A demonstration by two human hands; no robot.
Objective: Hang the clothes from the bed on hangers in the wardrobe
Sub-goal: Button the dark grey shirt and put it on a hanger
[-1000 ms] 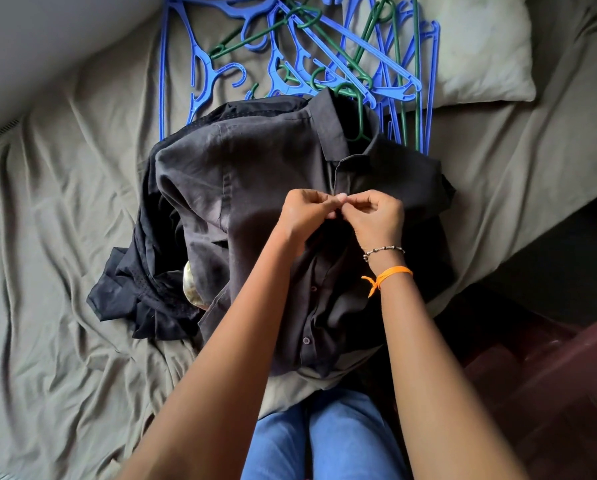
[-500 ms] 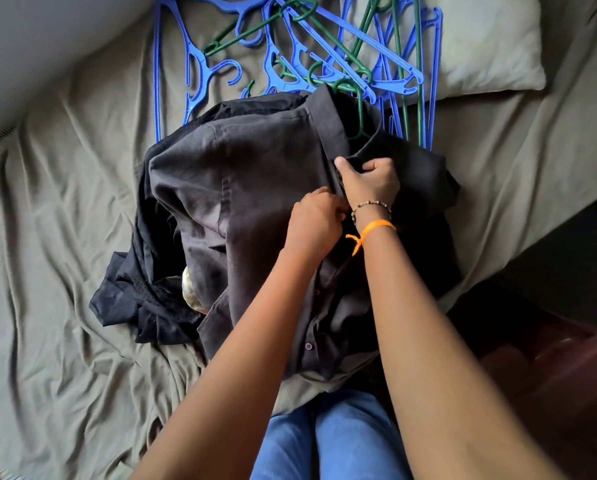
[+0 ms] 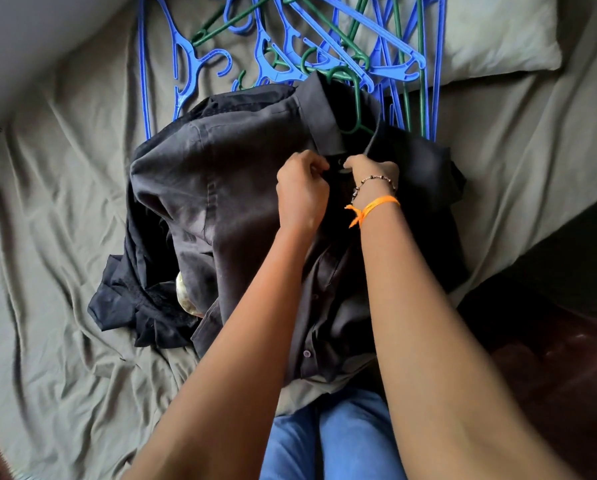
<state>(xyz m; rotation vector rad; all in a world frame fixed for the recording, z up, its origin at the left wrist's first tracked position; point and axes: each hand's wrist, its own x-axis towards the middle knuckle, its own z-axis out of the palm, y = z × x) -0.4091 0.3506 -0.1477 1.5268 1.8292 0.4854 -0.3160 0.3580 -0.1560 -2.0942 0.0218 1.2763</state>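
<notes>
Dark cotton shirt (image 3: 241,188) on the bed: I pinch both collar edges, left hand (image 3: 302,192) and right hand (image 3: 373,176), steadying the top button near the far hangers (image 3: 324,46).

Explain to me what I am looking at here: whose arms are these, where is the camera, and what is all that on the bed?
There is no machine here: a person is working with two bare hands, and the one camera sits on their head, looking forward and down, so the arms reach in from the bottom of the picture. The left hand and the right hand, which wears an orange wristband and a bead bracelet, both pinch the front of a dark grey button-up shirt just below its collar. They look busy with the top button, though the button itself is hard to make out. The shirt lies on top of a heap of other dark clothes on the wrinkled olive-grey bedsheet. Beyond the shirt lies a tangle of blue and green plastic hangers, partly resting on a pale pillow. The blue jeans at the bottom are the person's own legs.
</notes>
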